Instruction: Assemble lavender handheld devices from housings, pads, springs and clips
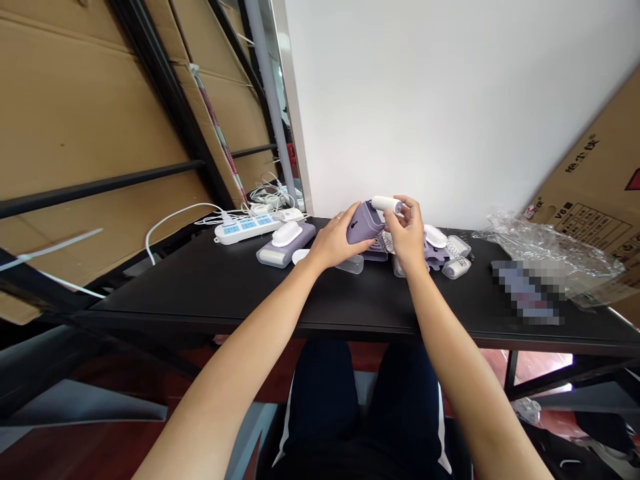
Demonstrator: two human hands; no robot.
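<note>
My left hand (336, 241) is wrapped round a purple plastic housing (363, 224), tilted above the black table. In my right hand (407, 233), the fingers pinch a white ribbed roller (385, 204) with a purple end, just over the housing's upper edge. Left of the hands lies a purple and white case with a white oval piece (287, 235) on top. Partly hidden under and behind my right hand are purple parts, another white oval piece (435, 236) and clear-ended cylinders (457, 267).
A white power strip (247, 227) with cables lies at the back left of the black table (210, 287). Crumpled clear plastic (555, 253) and a blurred-out flat item (525, 293) are on the right. A cardboard box (595, 180) leans behind them.
</note>
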